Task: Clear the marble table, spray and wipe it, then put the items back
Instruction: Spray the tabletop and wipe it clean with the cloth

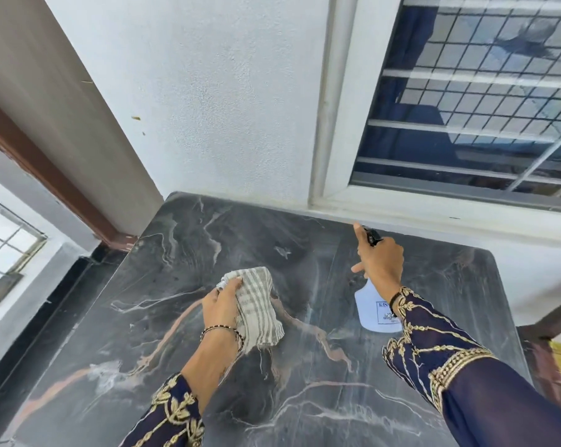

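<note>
While the marble table [182, 317] sits bare of items, the spraying step looks to be in hand. Above the table's far right part, the right hand [380, 262] grips a spray bottle [374, 312] — nozzle toward the wall. Over the table's middle, the left hand [222, 304] clutches a striped cloth [256, 304]. Next — probably — squeeze the trigger, then press the cloth flat and wipe.

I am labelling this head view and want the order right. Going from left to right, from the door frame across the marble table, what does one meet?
Brown door frame → left hand → striped cloth that it grips → right hand, gripping the spray bottle (counted as one stop because they overlap).
</note>
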The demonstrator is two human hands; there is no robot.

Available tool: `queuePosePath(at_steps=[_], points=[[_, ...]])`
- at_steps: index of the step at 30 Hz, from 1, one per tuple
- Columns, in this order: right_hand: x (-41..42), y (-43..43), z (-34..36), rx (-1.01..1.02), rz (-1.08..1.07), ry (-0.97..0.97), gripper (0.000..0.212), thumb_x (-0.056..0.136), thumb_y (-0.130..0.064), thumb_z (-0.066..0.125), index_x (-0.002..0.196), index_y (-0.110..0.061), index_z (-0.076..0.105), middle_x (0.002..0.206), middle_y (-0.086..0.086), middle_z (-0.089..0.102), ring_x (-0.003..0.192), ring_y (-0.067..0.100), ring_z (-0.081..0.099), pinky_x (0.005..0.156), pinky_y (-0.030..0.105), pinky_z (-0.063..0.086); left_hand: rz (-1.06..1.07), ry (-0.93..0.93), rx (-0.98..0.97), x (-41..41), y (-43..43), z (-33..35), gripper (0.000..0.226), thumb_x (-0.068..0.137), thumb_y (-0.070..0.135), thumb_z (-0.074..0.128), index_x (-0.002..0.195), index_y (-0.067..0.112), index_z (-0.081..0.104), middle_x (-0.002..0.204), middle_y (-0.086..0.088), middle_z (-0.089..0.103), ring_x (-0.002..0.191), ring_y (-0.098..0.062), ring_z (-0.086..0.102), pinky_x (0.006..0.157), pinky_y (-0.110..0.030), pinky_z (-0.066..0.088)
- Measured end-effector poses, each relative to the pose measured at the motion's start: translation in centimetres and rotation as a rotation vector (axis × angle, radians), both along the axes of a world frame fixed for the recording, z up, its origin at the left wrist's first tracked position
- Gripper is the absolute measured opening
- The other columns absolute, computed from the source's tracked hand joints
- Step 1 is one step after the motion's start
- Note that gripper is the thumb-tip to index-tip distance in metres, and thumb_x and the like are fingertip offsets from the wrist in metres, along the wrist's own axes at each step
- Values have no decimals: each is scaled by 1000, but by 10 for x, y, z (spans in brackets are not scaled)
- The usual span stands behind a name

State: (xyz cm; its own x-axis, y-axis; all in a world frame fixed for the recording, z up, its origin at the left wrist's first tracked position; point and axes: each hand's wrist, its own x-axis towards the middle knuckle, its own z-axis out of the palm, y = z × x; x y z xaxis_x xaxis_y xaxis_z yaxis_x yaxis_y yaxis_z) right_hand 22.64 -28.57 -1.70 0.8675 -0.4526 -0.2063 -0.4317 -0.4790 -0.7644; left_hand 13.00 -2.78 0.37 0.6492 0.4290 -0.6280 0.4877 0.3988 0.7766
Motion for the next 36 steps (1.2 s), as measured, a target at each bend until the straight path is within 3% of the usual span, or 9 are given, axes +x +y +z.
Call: queuePosePath(at_steps=[5,8,13,18,21,25,30,34,36], points=[[-23,-41,-13,-69,-95,-50,95,68,-97,42,66,-5,69,64,11,71,54,31,69,56,47,62,-56,-3,-11,-10,-17,6,17,88,21,64,93,4,64,74,-8,63,58,-20,59,55,-26,46],[-40,-67,-22,-105,-178,-20,103,61,-103,32,72,-8,70,71,10,72,62,32,71,60,46,63,-72,-4,-5,-18,-26,11,27,87,21,65,103,0,66,79,-9,66,62,-20,61,55,-27,46],[-85,-81,1,-18,-285,-27,79,80,-82,53,82,-5,68,65,9,73,52,25,72,63,51,63,-105,-17,-1,-40,-32,18,40,85,25,67,114,-2,60,92,-13,67,67,-21,63,55,-27,47],[-130,-101,13,-36,-386,-70,73,83,-79,52,69,-9,68,66,9,73,55,34,70,61,53,62,-115,-65,-23,-66,-36,30,9,87,17,65,84,8,64,88,-11,67,71,-21,62,64,-28,50],[-159,-124,10,-99,-454,-58,86,76,-90,42,75,-8,67,75,14,71,66,38,69,64,53,62,-118,-83,-24,-90,-39,34,9,87,16,65,84,7,65,78,-6,65,69,-21,61,59,-27,47],[-198,-142,0,-75,-419,-56,94,68,-98,39,76,-9,67,71,14,72,61,36,70,58,53,62,-120,-78,-8,-117,-43,35,10,86,17,66,86,7,64,71,-5,63,62,-19,59,57,-26,47],[-260,-122,20,-49,-396,-61,78,83,-81,51,69,-6,66,58,10,71,48,25,69,57,49,62,-130,-95,-15,-157,-49,38,9,87,16,65,86,7,65,73,-6,64,64,-20,60,62,-26,49],[-283,-129,-7,-80,-326,-37,91,66,-99,42,67,-11,68,62,9,71,57,32,69,52,48,61,-123,-106,18,-170,-48,39,9,86,16,65,85,7,64,70,-3,62,63,-17,59,57,-23,46],[-293,-117,-3,-49,-248,-49,89,68,-96,47,68,-9,69,60,8,70,52,30,68,48,43,60,-111,-106,29,-179,-44,39,10,85,17,66,88,7,65,70,-2,62,64,-16,59,58,-23,46]])
